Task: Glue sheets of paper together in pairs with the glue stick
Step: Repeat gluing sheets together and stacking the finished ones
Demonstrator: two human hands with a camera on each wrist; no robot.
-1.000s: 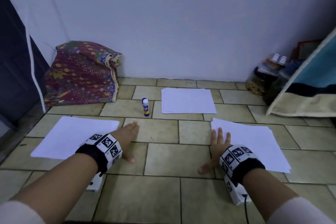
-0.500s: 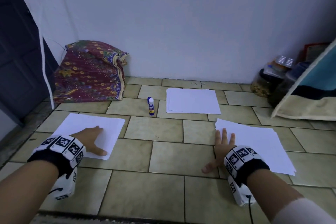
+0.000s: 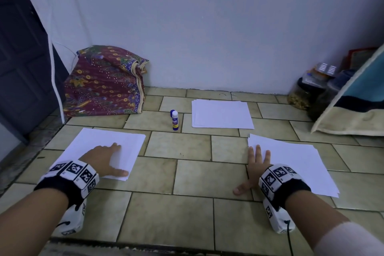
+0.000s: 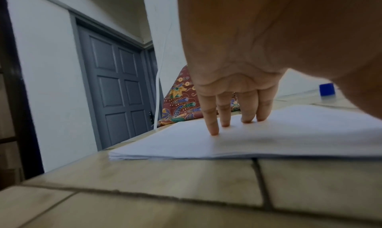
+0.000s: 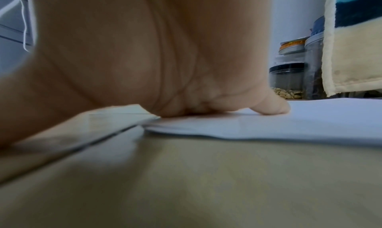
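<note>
Three stacks of white paper lie on the tiled floor: a left stack [image 3: 116, 143], a right stack [image 3: 297, 164] and a far stack [image 3: 222, 113]. A glue stick [image 3: 174, 120] with a blue cap stands upright between the left and far stacks. My left hand [image 3: 104, 159] rests on the left stack with straight fingers, the fingertips [image 4: 215, 130] touching the top sheet [image 4: 268, 133]. My right hand [image 3: 256, 164] lies flat with spread fingers on the left edge of the right stack [image 5: 268, 125], thumb on the tile.
A folded patterned cloth [image 3: 106, 83] leans against the wall at the back left, next to a dark grey door [image 4: 115, 84]. Jars [image 3: 301, 93] and a hanging towel [image 3: 353, 110] stand at the right. Bare tiles [image 3: 207, 172] lie between the stacks.
My left hand has moved left from the bare tile onto the left stack. The right hand has stayed on the right stack's edge. The head view has shifted slightly.
</note>
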